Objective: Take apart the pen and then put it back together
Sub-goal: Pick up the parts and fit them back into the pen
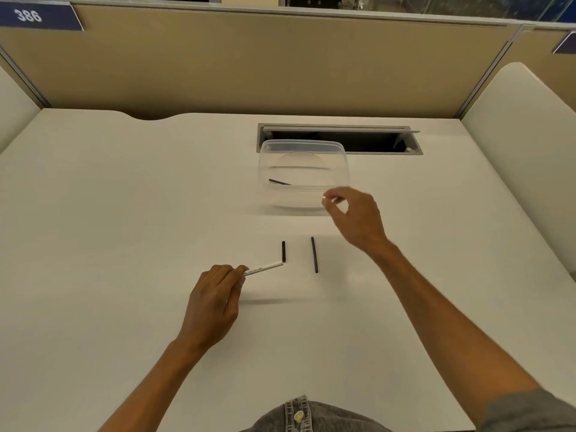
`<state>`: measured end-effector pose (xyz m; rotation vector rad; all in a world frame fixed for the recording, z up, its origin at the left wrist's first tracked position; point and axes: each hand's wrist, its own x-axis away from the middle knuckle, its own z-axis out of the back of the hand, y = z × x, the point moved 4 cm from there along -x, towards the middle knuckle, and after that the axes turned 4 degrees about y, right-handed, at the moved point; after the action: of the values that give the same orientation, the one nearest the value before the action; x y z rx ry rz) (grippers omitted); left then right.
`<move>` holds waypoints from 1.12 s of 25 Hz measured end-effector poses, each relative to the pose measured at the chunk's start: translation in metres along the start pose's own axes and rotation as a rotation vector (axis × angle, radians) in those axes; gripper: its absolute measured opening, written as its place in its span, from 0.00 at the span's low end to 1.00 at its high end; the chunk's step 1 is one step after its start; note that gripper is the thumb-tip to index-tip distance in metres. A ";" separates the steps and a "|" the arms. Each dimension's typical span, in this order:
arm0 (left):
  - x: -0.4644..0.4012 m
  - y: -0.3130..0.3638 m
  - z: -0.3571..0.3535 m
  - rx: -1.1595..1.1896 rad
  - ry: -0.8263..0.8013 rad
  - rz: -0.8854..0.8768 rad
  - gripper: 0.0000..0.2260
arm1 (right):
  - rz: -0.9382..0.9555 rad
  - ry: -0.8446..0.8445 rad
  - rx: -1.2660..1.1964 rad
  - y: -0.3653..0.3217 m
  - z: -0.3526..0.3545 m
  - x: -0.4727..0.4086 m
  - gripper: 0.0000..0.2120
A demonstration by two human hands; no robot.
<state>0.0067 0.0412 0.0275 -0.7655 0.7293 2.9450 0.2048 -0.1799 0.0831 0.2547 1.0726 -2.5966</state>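
My left hand [215,300] grips the white pen barrel [265,267] by its near end, the barrel pointing right and away just above the table. A short black pen part [283,251] lies on the table at the barrel's tip. A longer thin black refill [314,254] lies to its right. My right hand [358,219] hovers at the near right rim of a clear plastic container [304,177], pinching a tiny pale pen piece [326,199] between thumb and forefinger. Another thin black piece [279,182] lies inside the container.
The white desk [124,213] has an open cable slot [339,140] behind the container. Beige partition walls [249,63] close off the back and sides. My grey shirt shows at the bottom edge.
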 end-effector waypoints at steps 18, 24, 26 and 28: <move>-0.009 0.023 0.019 -0.033 -0.029 0.015 0.12 | -0.313 -0.101 0.296 0.018 -0.059 0.086 0.09; -0.013 0.029 0.026 -0.017 -0.034 0.024 0.12 | -0.356 -0.056 0.151 0.018 -0.042 0.090 0.07; -0.015 0.029 0.027 -0.019 -0.039 0.021 0.12 | -0.370 -0.068 0.098 0.020 -0.034 0.093 0.06; -0.016 0.030 0.026 -0.018 -0.045 0.014 0.12 | -0.368 -0.089 -0.003 0.022 -0.028 0.099 0.04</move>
<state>0.0049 0.0279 0.0682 -0.6952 0.7091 2.9749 0.1217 -0.1970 0.0212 -0.0678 1.1862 -2.8921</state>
